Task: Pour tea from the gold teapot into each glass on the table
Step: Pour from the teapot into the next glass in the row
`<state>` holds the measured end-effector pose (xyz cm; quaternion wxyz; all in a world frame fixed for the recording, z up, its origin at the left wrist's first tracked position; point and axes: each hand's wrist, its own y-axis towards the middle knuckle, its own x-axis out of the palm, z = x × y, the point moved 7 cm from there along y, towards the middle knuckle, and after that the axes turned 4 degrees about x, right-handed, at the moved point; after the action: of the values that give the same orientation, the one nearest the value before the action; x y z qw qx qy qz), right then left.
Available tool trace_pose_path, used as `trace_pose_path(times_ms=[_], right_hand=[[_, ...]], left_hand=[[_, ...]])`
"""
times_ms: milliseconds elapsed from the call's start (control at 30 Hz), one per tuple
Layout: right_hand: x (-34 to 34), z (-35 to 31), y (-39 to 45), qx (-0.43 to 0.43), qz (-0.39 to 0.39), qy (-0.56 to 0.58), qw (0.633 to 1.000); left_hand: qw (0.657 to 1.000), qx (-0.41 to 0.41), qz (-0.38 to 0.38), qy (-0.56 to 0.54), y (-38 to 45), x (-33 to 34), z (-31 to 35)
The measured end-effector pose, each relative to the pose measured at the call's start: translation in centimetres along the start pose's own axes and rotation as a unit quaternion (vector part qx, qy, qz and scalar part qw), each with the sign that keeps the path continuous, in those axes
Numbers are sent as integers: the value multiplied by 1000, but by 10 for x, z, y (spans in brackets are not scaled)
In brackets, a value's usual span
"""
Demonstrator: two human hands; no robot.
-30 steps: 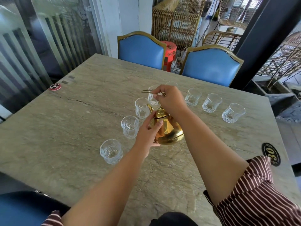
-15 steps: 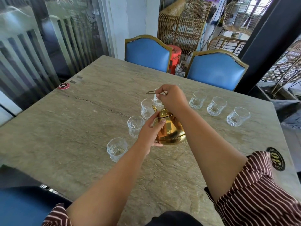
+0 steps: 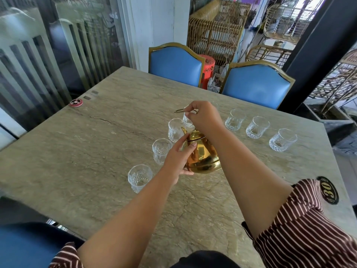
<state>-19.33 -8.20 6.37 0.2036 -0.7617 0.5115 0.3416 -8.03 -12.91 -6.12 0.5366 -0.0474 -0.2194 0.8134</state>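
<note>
The gold teapot [image 3: 204,159] stands in the middle of the marble table [image 3: 87,151]. Its spout points at a clear cut glass [image 3: 174,130]. My right hand [image 3: 204,118] grips the thin handle above the pot. My left hand [image 3: 178,159] lies against the pot's left side, fingers straight and reaching up to the lid. Several empty glasses form an arc: one near left [image 3: 140,177], one beside my left hand [image 3: 161,150], one half hidden behind my right hand [image 3: 187,121], and three at the right [image 3: 234,119] [image 3: 257,127] [image 3: 283,140]. Whether the pot touches the table is unclear.
Two blue chairs [image 3: 175,64] [image 3: 257,86] stand at the table's far edge. A small red disc [image 3: 76,102] lies at the far left corner and a black number badge [image 3: 328,190] near the right edge. A glass wall runs along the left.
Both hands and the teapot keep nearly the same pose. Only my view has shifted a little, so the scene sits slightly to the right.
</note>
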Motion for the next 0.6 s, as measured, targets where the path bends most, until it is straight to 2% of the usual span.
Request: trace_pose_path(times_ms=[600], right_hand=[[7,-7,-4,7,-2,-24,1000]], left_hand=[[1000,-7,-12,-15,0,-6,-4]])
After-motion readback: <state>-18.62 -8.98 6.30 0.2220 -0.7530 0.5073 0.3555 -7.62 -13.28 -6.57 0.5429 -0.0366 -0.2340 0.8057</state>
